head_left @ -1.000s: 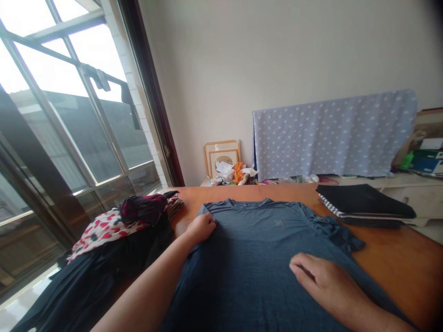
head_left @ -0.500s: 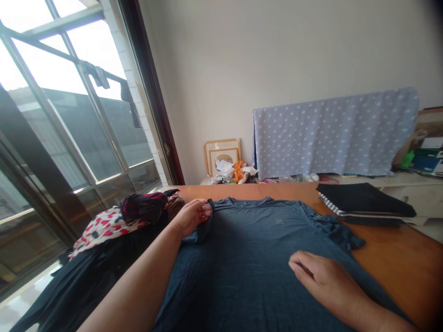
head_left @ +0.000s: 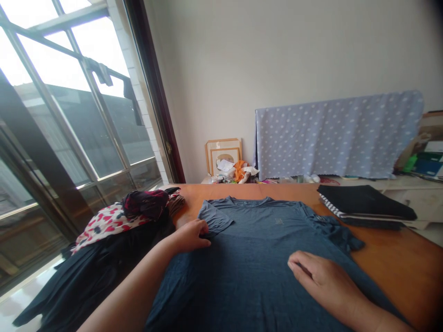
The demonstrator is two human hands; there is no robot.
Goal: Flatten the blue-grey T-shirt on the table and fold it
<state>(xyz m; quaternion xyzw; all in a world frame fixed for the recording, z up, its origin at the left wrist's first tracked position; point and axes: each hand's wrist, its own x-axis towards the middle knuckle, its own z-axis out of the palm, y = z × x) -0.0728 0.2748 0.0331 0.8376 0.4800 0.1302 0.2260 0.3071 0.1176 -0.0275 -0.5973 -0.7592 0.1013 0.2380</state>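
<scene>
Blue tee, flat on wooden table: soft, light, prob. best taken at hems/shoulders; L hand fingers closed on folded-in sleeve, R hand flat, fingers together.

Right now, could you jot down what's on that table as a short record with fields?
Surface: wooden table
Main item: blue T-shirt spread flat, its left sleeve folded inward
Left hand: on the shirt at the folded sleeve
Right hand: flat on the shirt
Left side: heap of clothes
Right side: folded dark stack
</scene>
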